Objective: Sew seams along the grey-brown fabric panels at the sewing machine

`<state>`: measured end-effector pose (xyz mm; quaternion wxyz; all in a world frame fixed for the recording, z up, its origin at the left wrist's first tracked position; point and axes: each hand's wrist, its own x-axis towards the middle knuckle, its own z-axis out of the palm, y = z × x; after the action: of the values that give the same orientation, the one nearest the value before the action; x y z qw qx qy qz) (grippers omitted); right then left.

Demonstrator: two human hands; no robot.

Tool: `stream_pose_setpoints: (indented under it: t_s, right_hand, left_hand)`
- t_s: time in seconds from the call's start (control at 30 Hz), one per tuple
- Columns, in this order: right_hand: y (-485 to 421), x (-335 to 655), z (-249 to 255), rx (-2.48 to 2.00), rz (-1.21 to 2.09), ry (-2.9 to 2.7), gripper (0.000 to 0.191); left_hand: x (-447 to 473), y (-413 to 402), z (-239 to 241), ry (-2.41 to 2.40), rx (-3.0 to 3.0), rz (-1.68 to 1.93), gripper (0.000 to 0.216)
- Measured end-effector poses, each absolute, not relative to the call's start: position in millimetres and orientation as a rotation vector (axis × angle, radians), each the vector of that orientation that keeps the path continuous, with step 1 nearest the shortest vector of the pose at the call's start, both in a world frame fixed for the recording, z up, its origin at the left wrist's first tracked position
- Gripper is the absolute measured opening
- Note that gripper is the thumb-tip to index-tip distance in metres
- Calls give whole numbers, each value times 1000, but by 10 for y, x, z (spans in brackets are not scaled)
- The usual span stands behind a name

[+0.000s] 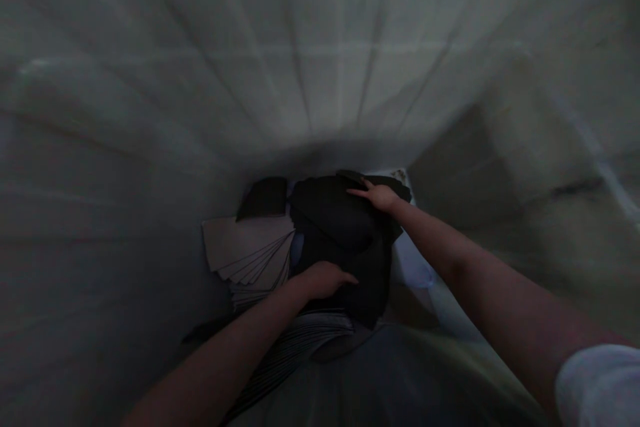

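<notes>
A pile of dark cut sheets, perhaps fabric [325, 210], lies at the bottom of a deep bin. My right hand [383, 197] rests at the pile's upper right, its visible fingers spread over the dark surface. Lower down, my left hand [327, 279] lies on the same pile with one finger stretched to the right; its other fingers are mostly hidden. Left of the pile, a stack of light sheets [250, 240] with dark edges is fanned out. Another layered stack [310, 333] lies below my left hand.
Tall, pale ribbed bin walls [320, 80] rise around the pile. A separate dark piece [265, 197] lies at the upper left against the far wall. Something whitish [413, 263] shows on the floor under my right forearm. The light is dim.
</notes>
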<state>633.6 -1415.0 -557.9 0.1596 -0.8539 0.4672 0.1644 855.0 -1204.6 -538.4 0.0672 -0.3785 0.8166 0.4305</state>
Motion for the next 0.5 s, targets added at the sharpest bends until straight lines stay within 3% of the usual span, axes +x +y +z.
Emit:
stream_pose_setpoints:
  t_s: [0.1, 0.2, 0.5]
  right_hand:
    - [-14090, 6427, -5650, -2461, 502, 1387, 44]
    - [-14024, 6484, -5715, -2468, 527, 1438, 49]
    - [-14096, 6464, -5529, -2460, 518, 1442, 32]
  left_hand:
    - [8519, -12008, -5419, 2421, -1140, 1302, 42]
    - [8485, -11976, -5415, 2408, -1175, 1320, 46]
    - [8504, -11989, -5035, 2422, -1407, 1385, 50]
